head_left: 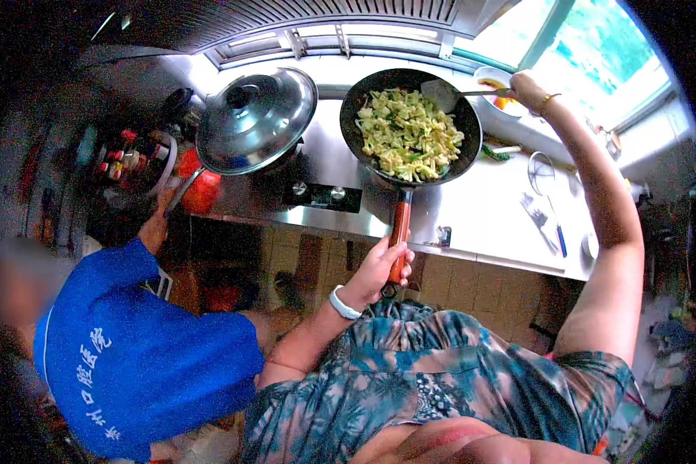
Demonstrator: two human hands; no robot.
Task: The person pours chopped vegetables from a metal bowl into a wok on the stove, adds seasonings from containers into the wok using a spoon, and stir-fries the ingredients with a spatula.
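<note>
My left hand (pixel 377 269) is wrapped round the red-brown handle of a dark wok (pixel 472 155), near the stove's front edge. Chopped pale green and yellow cabbage (pixel 410 133), as it looks, fills much of the wok. My right hand (pixel 527 93) grips the handle of a spatula (pixel 441 94), whose broad blade rests at the upper right of the food. Just behind and beside that hand stands a white bowl (pixel 483 76) with orange-brown contents, partly covered by the hand and handle.
A lidded pan (pixel 267 116) sits on the left burner, its handle by a co-worker in a blue shirt (pixel 155 332). A skimmer (pixel 543 174), a fork-like utensil (pixel 535 213) and a green vegetable (pixel 499 152) lie on the right counter. A window (pixel 588 46) is behind.
</note>
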